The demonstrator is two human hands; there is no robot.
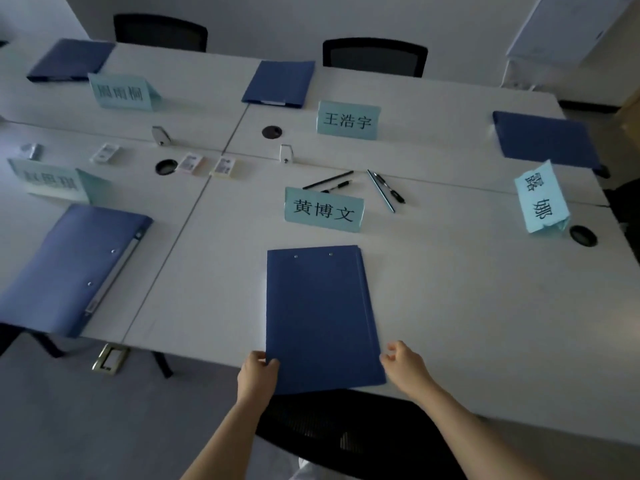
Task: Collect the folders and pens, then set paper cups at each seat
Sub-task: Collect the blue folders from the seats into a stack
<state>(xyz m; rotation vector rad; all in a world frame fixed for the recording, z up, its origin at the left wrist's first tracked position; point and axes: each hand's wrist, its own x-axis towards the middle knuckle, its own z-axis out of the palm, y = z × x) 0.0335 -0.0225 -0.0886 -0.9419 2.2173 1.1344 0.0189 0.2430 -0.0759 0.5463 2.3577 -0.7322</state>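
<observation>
A dark blue folder (320,317) lies at the near table edge, its lower end overhanging. My left hand (258,372) grips its lower left corner. My right hand (405,367) sits by its lower right edge with fingers loosely curled, and I cannot tell whether it touches the folder. More blue folders lie at the near left (72,268), far left (71,59), far middle (278,83) and right (543,139). Several pens (382,187) are scattered behind the nearest name card (323,209).
Pale green name cards stand at the other seats (348,120) (119,91) (540,199) (48,180). Small card packs (223,167) and cable holes (272,132) sit mid-table. Black chairs stand below me (339,431) and at the far side (375,57).
</observation>
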